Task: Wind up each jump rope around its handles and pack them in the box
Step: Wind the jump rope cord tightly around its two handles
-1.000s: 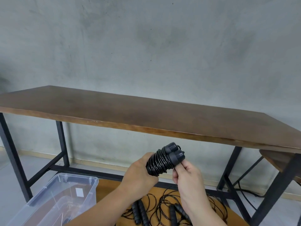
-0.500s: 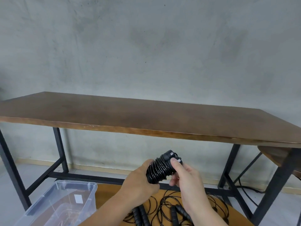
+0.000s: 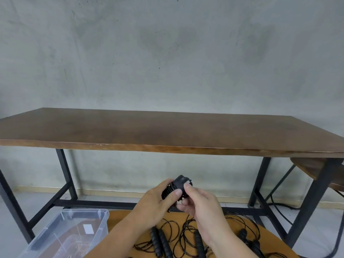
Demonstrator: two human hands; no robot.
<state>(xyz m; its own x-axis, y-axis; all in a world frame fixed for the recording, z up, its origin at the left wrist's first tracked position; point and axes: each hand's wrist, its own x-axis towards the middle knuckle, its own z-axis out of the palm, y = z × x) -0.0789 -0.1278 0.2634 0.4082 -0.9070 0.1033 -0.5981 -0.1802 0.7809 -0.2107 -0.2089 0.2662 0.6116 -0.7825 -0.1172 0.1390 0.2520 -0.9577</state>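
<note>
Two hands hold one wound rope (image 3: 175, 189) in the air, in front of the long counter (image 3: 167, 131) and above the round counter (image 3: 275, 237) that carries the remaining ropes. The left hand (image 3: 156, 205) wraps the coiled bundle with curled fingers, thumb across its front; the right hand (image 3: 199, 202) pinches the handle ends between thumb and fingers. The step in hand appears to be securing the last turn of cord. Keep the left grip firm on the coils so they do not spring loose, and tuck the free end under a turn before release. Then lower the bundle into the box (image 3: 74, 231), which stands open to the left, just beside the round counter. The rope is black; its cord lies in tight, close turns around two ribbed handles held side by side, capped ends upward. Loose ropes (image 3: 178, 237) lie tangled below, their handles exposed and cords unwound.
</note>
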